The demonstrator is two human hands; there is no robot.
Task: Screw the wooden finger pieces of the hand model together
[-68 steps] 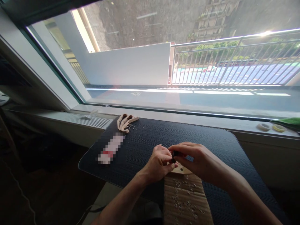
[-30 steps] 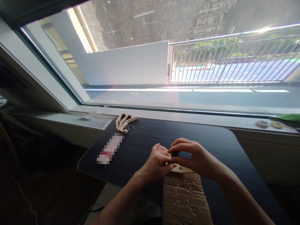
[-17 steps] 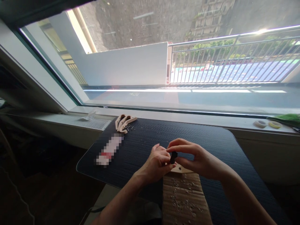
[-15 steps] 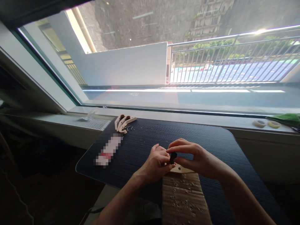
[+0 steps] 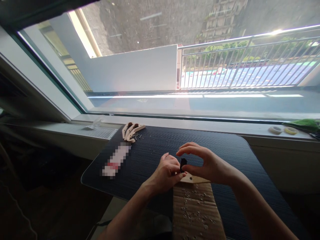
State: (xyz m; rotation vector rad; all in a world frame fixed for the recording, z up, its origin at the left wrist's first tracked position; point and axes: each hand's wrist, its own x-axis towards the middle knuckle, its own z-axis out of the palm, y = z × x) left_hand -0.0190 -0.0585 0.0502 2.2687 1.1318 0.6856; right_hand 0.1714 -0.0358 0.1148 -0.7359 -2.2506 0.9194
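Note:
My left hand (image 5: 167, 171) is closed around the left end of a flat, pale wooden piece (image 5: 196, 179), its thumb lying along the edge. The wood has a dark hole or fixing in it and rests at the far end of a corrugated cardboard piece (image 5: 197, 213). A small black knob-like part (image 5: 183, 164) stands up by the left fingertips; its lower end is hidden. My right hand (image 5: 207, 163) arches over it from the right. Its thumb is close to or touching the black part, while the fingers are lifted and spread away from it.
Several curved wooden parts (image 5: 130, 131) lie at the dark table's far left corner, with small screws (image 5: 137, 136) beside them. A blurred-out strip (image 5: 116, 161) is below. Tape rolls (image 5: 276, 130) and a green cloth (image 5: 303, 124) are on the windowsill. The cardboard is pitted with holes.
The fingers of my right hand have come off the black part and opened upward, the thumb staying near it. My left hand keeps its place on the wooden piece.

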